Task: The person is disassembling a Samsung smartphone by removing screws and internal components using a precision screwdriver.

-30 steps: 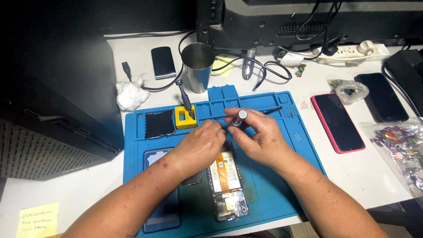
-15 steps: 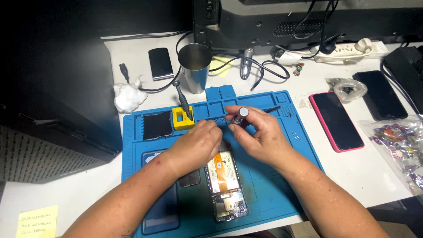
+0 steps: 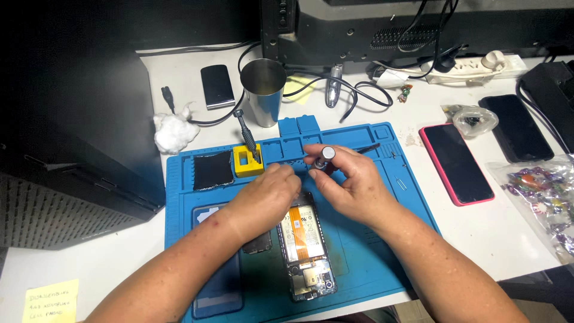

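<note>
The right hand (image 3: 353, 188) pinched a small screwdriver (image 3: 323, 158) near its top, its round cap facing up, the shaft running down toward the upper end of the opened phone (image 3: 305, 248). The left hand (image 3: 266, 197) sat close beside it with fingers curled together over the same spot; whether it pinched a screw or only steadied the tip could not be told, as the knuckles hid the fingertips. The phone lay back-off on the blue mat (image 3: 371, 251), battery and orange flex showing, its top end under both hands.

By the look of it, the step in hand was work on a screw at the phone's upper end. The next move would call for the tip held upright and seated, with light pressure, and small parts kept on the mat.

Room was tight ahead: the yellow holder (image 3: 248, 162) with a tool in it stood just beside the left hand, and the steel cup (image 3: 263, 90) lay beyond the mat's far rim. To the right the mat was bare up to its edge, with the pink phone (image 3: 455, 161) beyond.
</note>
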